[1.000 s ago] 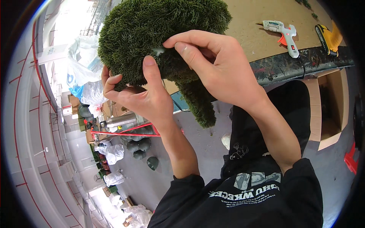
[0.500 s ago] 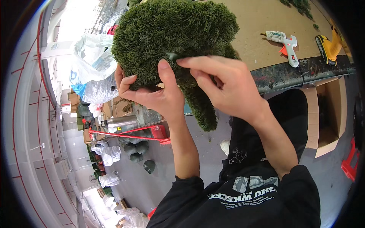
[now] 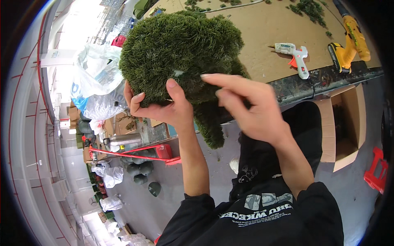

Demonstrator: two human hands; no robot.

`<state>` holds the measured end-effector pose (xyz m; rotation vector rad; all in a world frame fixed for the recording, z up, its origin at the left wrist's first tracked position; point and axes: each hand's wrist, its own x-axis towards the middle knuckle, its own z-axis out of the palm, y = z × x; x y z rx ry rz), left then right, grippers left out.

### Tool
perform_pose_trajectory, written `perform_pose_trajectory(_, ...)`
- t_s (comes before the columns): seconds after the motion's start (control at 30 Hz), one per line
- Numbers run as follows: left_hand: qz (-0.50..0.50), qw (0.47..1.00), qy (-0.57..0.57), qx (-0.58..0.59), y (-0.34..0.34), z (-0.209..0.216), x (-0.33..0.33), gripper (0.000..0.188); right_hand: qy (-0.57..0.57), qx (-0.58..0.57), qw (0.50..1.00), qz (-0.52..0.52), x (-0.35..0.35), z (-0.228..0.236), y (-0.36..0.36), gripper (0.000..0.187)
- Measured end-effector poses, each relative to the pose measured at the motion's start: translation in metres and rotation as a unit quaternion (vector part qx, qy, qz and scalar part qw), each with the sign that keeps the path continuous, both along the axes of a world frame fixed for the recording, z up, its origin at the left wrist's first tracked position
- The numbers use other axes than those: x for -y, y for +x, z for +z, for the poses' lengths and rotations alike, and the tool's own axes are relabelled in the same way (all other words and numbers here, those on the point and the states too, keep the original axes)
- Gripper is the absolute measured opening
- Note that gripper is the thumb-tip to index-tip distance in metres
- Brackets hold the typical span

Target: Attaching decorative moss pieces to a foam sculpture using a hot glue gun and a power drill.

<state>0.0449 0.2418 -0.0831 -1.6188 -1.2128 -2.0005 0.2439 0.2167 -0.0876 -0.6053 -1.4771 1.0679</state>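
Observation:
A thick, bushy piece of artificial greenery (image 3: 176,45), rounded above with a narrow part hanging down, is held up over the table edge. My left hand (image 3: 164,102) grips its lower left side, thumb in front and fingers partly hidden behind. Just above that thumb, a small pale, glossy spot (image 3: 178,73) shows among the dark green tufts. My right hand (image 3: 250,100) is at the right of the greenery, slightly blurred. Its index finger stretches toward the leaves, the thumb is apart below it, and nothing shows between them.
On the brown-topped table (image 3: 262,33) lie a white glue gun (image 3: 293,57), a yellow cordless power tool (image 3: 349,45) and green sprigs (image 3: 310,10). A cardboard box (image 3: 344,127) stands below at right. At left are a plastic bag (image 3: 96,78) and a metal bottle (image 3: 123,139).
My right hand has drawn back to the right, off the pale spot, and its fingers have parted. The greenery sits slightly lower and further left in view, still in my left hand.

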Motion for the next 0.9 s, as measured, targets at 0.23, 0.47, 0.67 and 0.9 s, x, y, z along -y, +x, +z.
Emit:
perform_pose_trajectory(0.23,0.043,0.998,0.011,-0.039,-0.002,0.001,0.001,0.063,-0.194,-0.091,0.937,-0.275,0.025,-0.084,0.197,0.024)
perform_pose_trajectory(0.47,0.028,0.999,0.020,-0.027,-0.003,0.007,0.005,0.055,-0.135,0.021,0.893,-0.429,-0.032,-0.136,0.268,0.071)
perform_pose_trajectory(0.67,0.077,0.996,-0.006,-0.054,-0.009,-0.002,0.007,0.061,-0.006,0.025,0.921,-0.389,-0.117,-0.133,0.284,0.061)
perform_pose_trajectory(0.9,0.030,0.997,0.021,-0.062,-0.009,0.000,0.000,0.068,-0.100,0.029,0.951,-0.291,-0.173,-0.091,0.313,0.030)
